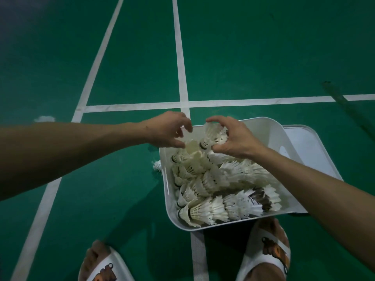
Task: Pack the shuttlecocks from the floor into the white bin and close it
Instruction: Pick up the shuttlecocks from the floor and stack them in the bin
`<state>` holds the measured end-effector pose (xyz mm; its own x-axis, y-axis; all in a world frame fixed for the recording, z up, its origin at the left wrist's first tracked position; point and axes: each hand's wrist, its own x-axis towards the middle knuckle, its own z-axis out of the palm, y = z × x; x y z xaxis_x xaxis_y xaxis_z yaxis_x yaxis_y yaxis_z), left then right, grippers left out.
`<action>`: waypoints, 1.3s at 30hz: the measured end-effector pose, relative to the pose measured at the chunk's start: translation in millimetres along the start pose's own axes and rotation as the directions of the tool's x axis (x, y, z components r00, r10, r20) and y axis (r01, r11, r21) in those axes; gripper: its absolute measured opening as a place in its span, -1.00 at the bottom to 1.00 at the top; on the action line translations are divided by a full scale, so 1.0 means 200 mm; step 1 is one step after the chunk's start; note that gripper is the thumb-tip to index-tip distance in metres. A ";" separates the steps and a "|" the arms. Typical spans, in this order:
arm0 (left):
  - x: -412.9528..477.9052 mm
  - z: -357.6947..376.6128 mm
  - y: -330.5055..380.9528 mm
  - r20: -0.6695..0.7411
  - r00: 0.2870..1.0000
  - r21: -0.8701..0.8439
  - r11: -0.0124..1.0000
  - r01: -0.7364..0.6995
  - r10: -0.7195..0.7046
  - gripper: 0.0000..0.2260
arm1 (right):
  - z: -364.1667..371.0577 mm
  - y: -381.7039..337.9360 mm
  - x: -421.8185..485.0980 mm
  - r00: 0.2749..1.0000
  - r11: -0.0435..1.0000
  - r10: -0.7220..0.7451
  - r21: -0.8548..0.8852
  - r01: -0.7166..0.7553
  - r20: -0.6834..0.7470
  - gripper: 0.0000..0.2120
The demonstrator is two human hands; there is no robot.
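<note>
The right hand (233,138) curls its grip round a short stack of shuttlecocks (213,136), white and feathered, above the far end of the white bin (267,134). Beside it, the left hand (168,130) hovers with bent fingers; whether its grip holds anything cannot be told. Packed shuttlecocks (213,191) lie in rows, nearly filling the bin. A stray shuttlecock (157,166) lies on the green floor (121,78) against the bin's left wall; a flat white lid (316,151) lies on the right.

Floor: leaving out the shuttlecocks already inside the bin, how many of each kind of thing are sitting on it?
White bin: 1
Lid: 1
Loose shuttlecocks: 2, one blurred
Sandals: 2
Total: 6
</note>
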<state>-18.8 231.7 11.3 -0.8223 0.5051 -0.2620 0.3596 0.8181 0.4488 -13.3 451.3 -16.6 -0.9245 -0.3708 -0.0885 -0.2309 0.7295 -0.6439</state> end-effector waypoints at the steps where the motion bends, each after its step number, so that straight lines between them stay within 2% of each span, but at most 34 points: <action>1: 0.01 0.01 -0.01 0.016 1.000 0.058 0.998 -0.009 0.008 -0.62 | 0.00 0.02 0.00 1.000 1.000 0.021 -0.008 -0.021 -0.002 -0.34; 6: 0.04 0.08 -0.03 0.107 0.994 0.187 0.982 -0.010 -0.010 -0.56 | 0.01 0.03 0.00 0.995 0.993 0.097 0.068 -0.095 -0.033 -0.37; 8: 0.04 0.09 -0.03 0.134 0.991 0.224 0.974 -0.010 -0.020 -0.58 | 0.04 0.02 -0.01 0.991 0.986 0.132 0.098 -0.131 -0.003 -0.34; 16: 0.05 0.10 -0.04 0.179 0.984 0.213 0.977 -0.026 -0.012 -0.57 | 0.15 -0.01 -0.01 0.982 0.985 0.138 -0.119 -0.123 0.125 -0.09; 21: 0.05 0.10 -0.05 0.171 0.985 0.203 0.979 -0.035 0.000 -0.56 | 0.10 -0.02 0.02 0.978 0.986 0.137 -0.117 -0.119 0.159 -0.21; 29: 0.06 0.11 -0.07 0.210 0.978 0.227 0.973 -0.050 0.001 -0.67 | 0.16 -0.02 0.03 0.979 0.977 0.152 -0.168 -0.129 0.133 -0.30; 36: 0.06 0.06 -0.04 0.152 0.988 0.162 0.987 -0.016 -0.009 -0.56 | 0.09 -0.09 0.05 0.965 0.943 0.152 -0.324 -0.077 0.215 -0.14; 39: 0.03 0.01 -0.03 0.083 0.996 0.116 0.993 0.002 -0.012 -0.54 | 0.01 -0.16 0.06 0.960 0.913 0.167 -0.402 -0.064 0.225 -0.20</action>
<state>-25.6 231.5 5.8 -0.7869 0.5165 -0.3377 0.4065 0.8456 0.3460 -16.8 423.1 0.9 -0.8576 -0.3636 -0.3638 -0.2733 0.9213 -0.2767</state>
